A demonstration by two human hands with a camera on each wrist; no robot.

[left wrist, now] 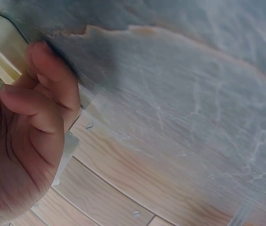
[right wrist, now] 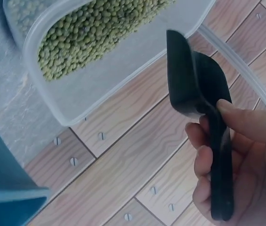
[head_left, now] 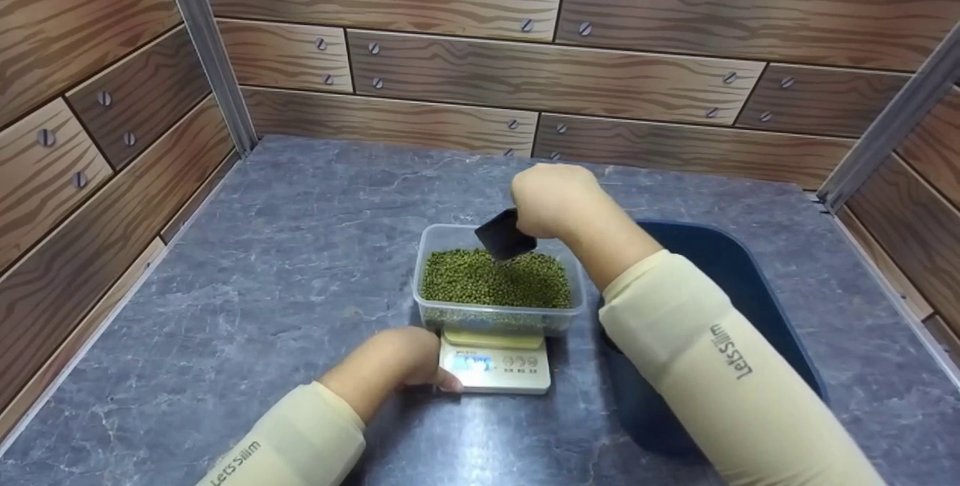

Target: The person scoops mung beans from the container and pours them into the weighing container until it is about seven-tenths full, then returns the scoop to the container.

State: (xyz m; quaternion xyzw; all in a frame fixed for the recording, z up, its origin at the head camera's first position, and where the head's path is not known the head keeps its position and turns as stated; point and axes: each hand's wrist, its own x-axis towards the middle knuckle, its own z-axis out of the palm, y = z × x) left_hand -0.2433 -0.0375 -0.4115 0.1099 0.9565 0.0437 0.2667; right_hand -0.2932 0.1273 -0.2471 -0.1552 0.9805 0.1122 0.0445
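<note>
My right hand (head_left: 559, 201) grips the handle of a black scoop (head_left: 506, 235) above a clear plastic container (head_left: 499, 311) of green mung beans (head_left: 480, 280). In the right wrist view the scoop (right wrist: 182, 77) is tilted, and its visible inside holds no beans. The container stands on a white kitchen scale (head_left: 495, 370) with a lit display, its digits too blurred to read. My left hand (head_left: 405, 357) holds the scale's left side, thumb at the front corner. The left wrist view shows this hand's fingers (left wrist: 53, 80) curled beside the scale (left wrist: 3, 30).
A dark blue bin (head_left: 720, 268) stands right of the scale, partly behind my right forearm. The grey marbled tabletop (head_left: 315, 246) stretches to wood-patterned walls (head_left: 450, 58) at the back and both sides, with metal posts (head_left: 206, 43) at the corners.
</note>
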